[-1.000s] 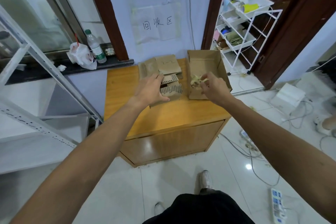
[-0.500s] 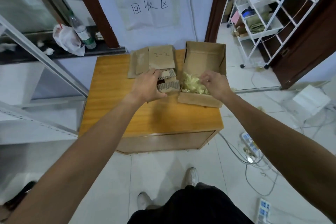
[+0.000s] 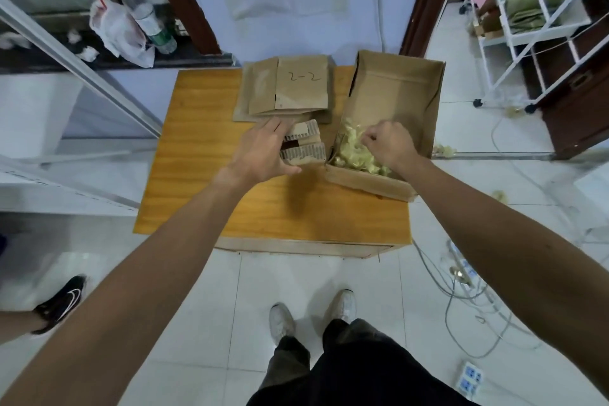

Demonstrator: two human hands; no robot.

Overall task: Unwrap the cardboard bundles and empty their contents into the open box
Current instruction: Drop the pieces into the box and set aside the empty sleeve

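Observation:
On the wooden cabinet top (image 3: 204,175) lie corrugated cardboard bundles (image 3: 304,147). My left hand (image 3: 263,152) grips them from the left, thumb under the nearer one. To their right stands the open cardboard box (image 3: 395,89), with pale yellow-green filling (image 3: 354,150) piled in its near end. My right hand (image 3: 389,143) is inside the box above that pile, fingers curled; what they pinch is hidden. Flat cardboard sheets (image 3: 301,86), one marked "2-2", lie behind the bundles.
A white wire shelf rack (image 3: 540,10) stands at the right. Cables and power strips (image 3: 468,283) trail over the tiled floor on the right. A plastic bottle (image 3: 148,18) and a bag (image 3: 118,33) sit on the dark ledge at the left. Another person's shoe (image 3: 62,301) is at the far left.
The view has tilted down and closer. My right hand has lowered the filling into the box and now sits over the pile. My left hand stays on the bundles.

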